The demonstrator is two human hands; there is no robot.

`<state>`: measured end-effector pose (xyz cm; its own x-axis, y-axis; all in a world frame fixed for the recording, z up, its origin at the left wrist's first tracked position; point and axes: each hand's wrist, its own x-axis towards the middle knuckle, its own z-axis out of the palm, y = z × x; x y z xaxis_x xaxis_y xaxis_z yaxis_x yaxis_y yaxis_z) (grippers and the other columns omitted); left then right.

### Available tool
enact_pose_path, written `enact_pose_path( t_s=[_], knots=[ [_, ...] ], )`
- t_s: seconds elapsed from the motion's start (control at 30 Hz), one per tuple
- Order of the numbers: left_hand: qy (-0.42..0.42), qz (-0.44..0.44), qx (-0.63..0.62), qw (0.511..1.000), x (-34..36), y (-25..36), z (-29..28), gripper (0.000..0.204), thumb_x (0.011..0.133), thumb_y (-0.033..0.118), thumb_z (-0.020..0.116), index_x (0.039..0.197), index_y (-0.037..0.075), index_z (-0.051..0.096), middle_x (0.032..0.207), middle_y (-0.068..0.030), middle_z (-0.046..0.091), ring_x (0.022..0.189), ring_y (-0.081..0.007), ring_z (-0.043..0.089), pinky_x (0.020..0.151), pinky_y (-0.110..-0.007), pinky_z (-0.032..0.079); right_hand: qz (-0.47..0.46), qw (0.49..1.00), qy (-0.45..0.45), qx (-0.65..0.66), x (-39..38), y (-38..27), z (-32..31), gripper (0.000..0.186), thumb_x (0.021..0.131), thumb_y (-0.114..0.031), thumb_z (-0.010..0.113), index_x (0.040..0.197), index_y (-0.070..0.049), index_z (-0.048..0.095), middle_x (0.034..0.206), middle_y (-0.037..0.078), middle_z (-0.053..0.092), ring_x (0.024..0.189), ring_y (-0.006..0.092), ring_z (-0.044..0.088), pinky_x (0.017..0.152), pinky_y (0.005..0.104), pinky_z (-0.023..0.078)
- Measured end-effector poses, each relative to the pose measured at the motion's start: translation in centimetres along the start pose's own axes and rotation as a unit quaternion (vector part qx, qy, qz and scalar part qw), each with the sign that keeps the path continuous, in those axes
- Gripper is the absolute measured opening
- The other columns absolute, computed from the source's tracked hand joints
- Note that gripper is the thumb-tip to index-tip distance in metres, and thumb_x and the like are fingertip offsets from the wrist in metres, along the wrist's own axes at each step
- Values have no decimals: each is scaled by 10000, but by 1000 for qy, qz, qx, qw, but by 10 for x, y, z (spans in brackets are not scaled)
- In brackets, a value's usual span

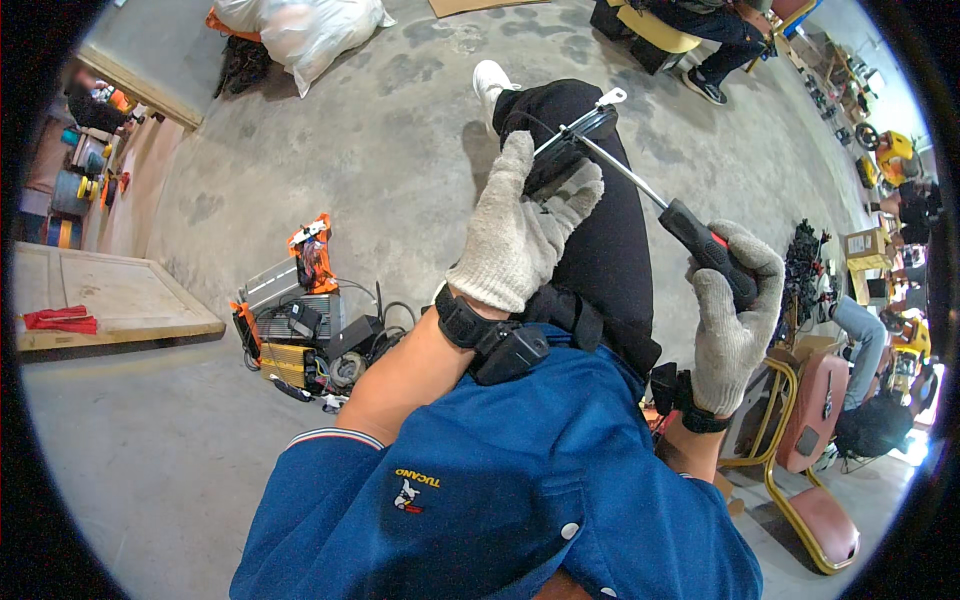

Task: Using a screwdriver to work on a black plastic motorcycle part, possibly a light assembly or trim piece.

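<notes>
Gloved fingers (768, 268) of the right hand (738, 320) grip a black-and-red screwdriver (692, 232) right of centre; the left hand (525, 228) clasps a metal-tabbed black part (563, 157), upper centre.

Slim silver metal screwdriver shaft (624, 173): smooth, glossy. Rounded black-and-red plastic screwdriver handle (700, 240): matt. Light-grey five-fingered knitted gloves (512, 245): coarse, matt cloth. Broad grey concrete floor (390, 180): mottled, dull. Bulging white plastic bag (315, 35): thin, creased, glossy

Grey concrete floor (400, 130) — heaped electronic parts (302, 325); white bag (322, 40); pink chair (812, 415).
</notes>
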<state>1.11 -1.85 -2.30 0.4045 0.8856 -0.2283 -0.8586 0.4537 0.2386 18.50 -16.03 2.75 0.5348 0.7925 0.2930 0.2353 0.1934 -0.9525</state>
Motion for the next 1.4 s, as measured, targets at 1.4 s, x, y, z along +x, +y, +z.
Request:
enact_pose_path(
  t_s=[1.4],
  knots=[
    [47,-38,-23,998,12,21,-5,546,991,478,656,1206,-22,617,870,-116,614,647,-188,511,597,-324,467,81,990,-114,-13,-20,-7,-4,402,761,25,776,1107,-34,580,1232,155,639,1162,238,599,1068,378,443]
  ],
)
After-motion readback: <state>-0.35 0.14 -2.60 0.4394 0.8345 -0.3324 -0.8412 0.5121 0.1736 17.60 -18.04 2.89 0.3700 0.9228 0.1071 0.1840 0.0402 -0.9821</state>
